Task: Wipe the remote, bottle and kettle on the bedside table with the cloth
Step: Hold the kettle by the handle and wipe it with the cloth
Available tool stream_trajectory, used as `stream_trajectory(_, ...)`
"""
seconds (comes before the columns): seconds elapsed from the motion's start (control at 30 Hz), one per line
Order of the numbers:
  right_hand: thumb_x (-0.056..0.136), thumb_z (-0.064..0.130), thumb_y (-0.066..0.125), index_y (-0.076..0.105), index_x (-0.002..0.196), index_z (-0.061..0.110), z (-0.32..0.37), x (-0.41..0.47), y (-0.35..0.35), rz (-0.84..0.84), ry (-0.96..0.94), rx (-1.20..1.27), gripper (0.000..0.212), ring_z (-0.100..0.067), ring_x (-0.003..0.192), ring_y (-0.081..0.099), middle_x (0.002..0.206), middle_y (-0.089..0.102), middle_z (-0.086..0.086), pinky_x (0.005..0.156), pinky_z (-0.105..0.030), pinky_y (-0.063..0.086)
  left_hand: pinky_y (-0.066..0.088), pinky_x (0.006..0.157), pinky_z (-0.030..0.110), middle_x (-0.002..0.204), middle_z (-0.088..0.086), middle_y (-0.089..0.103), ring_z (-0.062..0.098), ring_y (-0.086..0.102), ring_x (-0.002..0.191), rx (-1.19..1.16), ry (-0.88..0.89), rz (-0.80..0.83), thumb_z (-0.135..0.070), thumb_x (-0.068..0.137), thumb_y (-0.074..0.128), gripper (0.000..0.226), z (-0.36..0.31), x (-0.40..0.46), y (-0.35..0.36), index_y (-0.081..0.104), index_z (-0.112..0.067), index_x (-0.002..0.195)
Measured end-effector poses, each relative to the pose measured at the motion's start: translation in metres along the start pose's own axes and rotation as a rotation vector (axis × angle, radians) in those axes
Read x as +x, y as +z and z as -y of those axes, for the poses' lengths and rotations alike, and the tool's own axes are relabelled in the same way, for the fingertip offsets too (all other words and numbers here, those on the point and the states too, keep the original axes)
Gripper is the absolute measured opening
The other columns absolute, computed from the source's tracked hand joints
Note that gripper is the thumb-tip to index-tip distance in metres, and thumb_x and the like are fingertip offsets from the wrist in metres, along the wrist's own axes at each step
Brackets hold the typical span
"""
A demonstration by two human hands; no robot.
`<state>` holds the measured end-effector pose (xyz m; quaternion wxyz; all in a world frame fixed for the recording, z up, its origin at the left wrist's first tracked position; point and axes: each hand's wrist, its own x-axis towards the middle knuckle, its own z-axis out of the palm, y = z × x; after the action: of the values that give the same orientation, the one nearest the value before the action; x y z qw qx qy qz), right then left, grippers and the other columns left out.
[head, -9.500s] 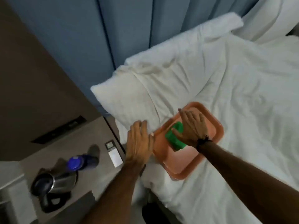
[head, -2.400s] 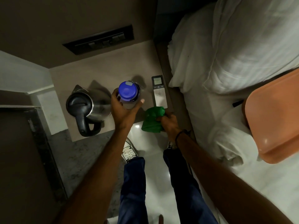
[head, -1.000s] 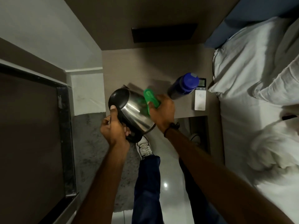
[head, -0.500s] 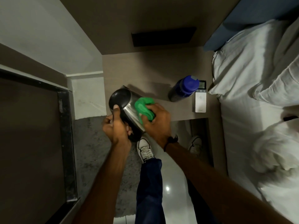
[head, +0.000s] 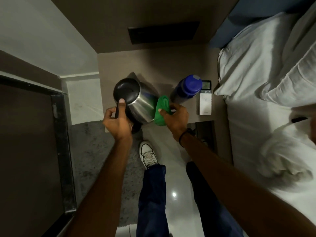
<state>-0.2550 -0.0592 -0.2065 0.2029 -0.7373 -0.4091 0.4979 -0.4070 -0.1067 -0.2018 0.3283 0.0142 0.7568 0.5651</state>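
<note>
Wiping the kettle [head: 139,103]
Left hand [head: 118,123] gripping its handle, right hand [head: 175,119] pressing green cloth [head: 160,110] on its side

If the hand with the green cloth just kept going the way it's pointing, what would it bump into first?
Probably the kettle. The right hand holds the cloth with its fingers aimed up and left, and the cloth sits right beside the kettle's steel side. Whether they already touch is hard to tell.

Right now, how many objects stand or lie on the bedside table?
3: steel kettle at left, tilted by the left hand; blue-capped bottle in the middle; white remote at right. Something behind them could be hidden.
</note>
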Motion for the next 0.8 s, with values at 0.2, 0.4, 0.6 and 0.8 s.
stream_trajectory(0.2,0.084,0.011,0.072,0.064,0.121,0.008,0.003,-0.002,-0.030,0.057,0.097,0.179,0.038,-0.028,0.103,0.068,0.115,0.070,-0.011,0.087,-0.046,0.061,0.053,0.059,0.055,0.069,0.017,0.060,0.033,0.056,0.063,0.115,0.139,0.026,-0.052,0.085,0.072,0.037,-0.022,-0.010,0.024,0.059,-0.021,0.068)
stream_trajectory(0.4,0.088,0.002,0.064,0.059,0.125,0.007,-0.011,-0.005,-0.027,0.211,0.218,0.282,0.038,-0.033,0.111,0.066,0.122,0.067,-0.015,0.096,-0.053,0.056,0.047,0.047,0.026,0.061,0.007,0.056,0.009,0.053,0.048,0.264,0.252,0.154,-0.038,0.099,0.062,0.034,-0.008,0.011,0.001,0.058,-0.025,0.067)
stream_trajectory(0.6,0.090,0.000,0.058,0.061,0.120,0.013,-0.012,-0.005,-0.026,0.330,0.288,0.360,0.033,-0.032,0.111,0.065,0.117,0.068,-0.010,0.095,-0.049,0.055,0.051,0.074,0.027,0.093,0.020,0.067,0.016,0.057,0.083,0.542,0.253,0.069,-0.040,0.099,0.061,0.038,-0.004,0.051,-0.016,0.072,-0.005,0.089)
stream_trajectory(0.8,0.090,0.002,0.057,0.063,0.123,0.008,0.024,-0.031,-0.067,0.521,0.328,0.411,0.034,-0.030,0.105,0.069,0.115,0.072,-0.010,0.079,-0.040,0.060,0.049,0.080,0.016,0.110,0.015,0.064,0.017,0.058,0.097,0.543,0.403,0.125,-0.031,0.093,0.070,0.034,-0.040,-0.022,-0.030,0.061,-0.007,0.115)
